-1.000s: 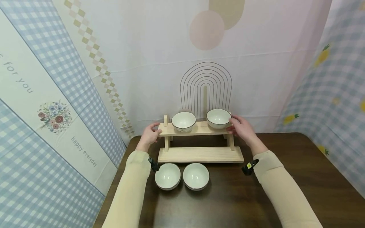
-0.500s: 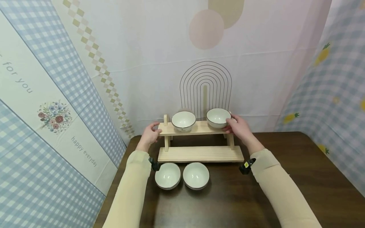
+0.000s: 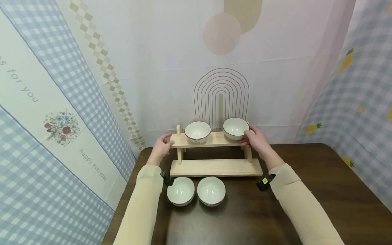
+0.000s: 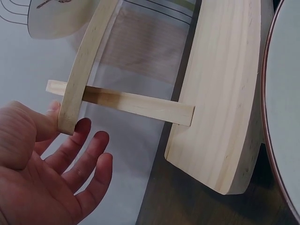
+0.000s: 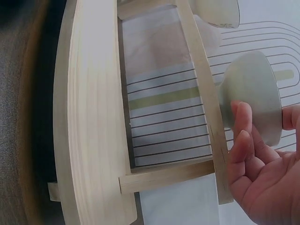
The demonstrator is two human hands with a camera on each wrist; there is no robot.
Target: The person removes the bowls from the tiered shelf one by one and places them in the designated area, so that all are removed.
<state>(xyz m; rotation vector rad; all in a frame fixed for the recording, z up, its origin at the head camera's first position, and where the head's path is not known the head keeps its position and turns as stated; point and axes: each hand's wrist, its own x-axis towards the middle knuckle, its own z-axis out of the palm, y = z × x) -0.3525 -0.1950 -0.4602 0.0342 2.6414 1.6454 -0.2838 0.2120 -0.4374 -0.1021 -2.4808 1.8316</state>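
Note:
A two-tier wooden shelf rack (image 3: pixel 215 166) stands on the dark table. My left hand (image 3: pixel 161 147) holds the left end of its upper board (image 4: pixel 77 93), thumb against the board and the other fingers loosely bent below. Two white bowls with dark rims are on the upper tier. My right hand (image 3: pixel 256 139) grips the right bowl (image 3: pixel 235 128), its thumb at the rim and its fingers curled against the outer side, as the right wrist view shows. The left bowl (image 3: pixel 197 131) sits apart from both hands.
Two more white bowls, a left one (image 3: pixel 180 191) and a right one (image 3: pixel 211 191), stand side by side on the table (image 3: pixel 245 217) before the rack. A printed cloth (image 3: pixel 165 85) hangs close behind, with checked cloth at both sides.
My right hand has moved slightly left and closed in on the right bowl, its thumb now at the rim. My left hand stays at the board's end.

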